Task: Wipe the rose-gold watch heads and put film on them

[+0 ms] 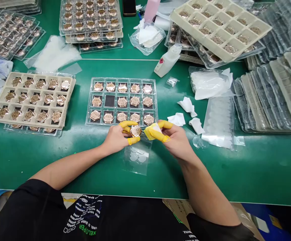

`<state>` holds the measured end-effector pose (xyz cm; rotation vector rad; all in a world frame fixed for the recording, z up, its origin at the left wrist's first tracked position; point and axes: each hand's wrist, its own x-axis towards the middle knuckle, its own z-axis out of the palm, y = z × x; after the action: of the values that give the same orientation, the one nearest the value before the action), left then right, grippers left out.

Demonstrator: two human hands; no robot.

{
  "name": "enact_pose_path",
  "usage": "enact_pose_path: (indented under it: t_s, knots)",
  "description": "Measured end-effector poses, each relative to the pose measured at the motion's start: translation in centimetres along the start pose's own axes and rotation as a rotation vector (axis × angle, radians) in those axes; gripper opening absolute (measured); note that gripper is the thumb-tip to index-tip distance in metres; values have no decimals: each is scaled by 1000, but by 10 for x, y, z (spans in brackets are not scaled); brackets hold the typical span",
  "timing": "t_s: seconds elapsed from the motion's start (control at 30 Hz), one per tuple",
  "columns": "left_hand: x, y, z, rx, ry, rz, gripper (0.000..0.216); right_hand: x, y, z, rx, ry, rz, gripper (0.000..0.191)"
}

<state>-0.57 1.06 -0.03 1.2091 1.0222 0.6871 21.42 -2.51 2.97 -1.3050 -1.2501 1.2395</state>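
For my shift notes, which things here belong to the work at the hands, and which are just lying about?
Part of the work: left hand gripping a rose-gold watch case; right hand pinching a yellow tab; sheet of round clear stickers; clear tray of cases.

Lying about: white wipes; white plastic bottle; stacked beige trays.

A round rose-gold watch case (135, 131) — glossy, dial showing — sits just beside a small yellow-and-white sheet (152, 131)

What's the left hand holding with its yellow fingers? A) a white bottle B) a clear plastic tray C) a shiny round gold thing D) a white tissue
C: the left hand pinches a round rose-gold watch case between its yellow-capped fingers.
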Motion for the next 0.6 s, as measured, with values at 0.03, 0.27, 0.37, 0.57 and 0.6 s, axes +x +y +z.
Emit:
enact_pose_path:
  t_s: [0.03, 0.27, 0.37, 0.57, 0.6]
  knots:
    - [0, 1, 0, -9, 0, -6, 60, 0, 0, -4, 41, 32, 3, 50]
    - [1, 1, 0, -26, -2, -26, 62, 6, 0, -16, 155, 104, 67, 52]
    - [2, -1, 0, -17, 2, -13, 61, 7, 3, -10, 107, 101, 88, 52]
    - [0, -3, 0, 4, -8, 12, 59, -2, 11, 11, -291, -4, -110, 22]
    - [0, -3, 0, 6, -4, 14, 59, -4, 13, 15, -372, 14, -186, 14]
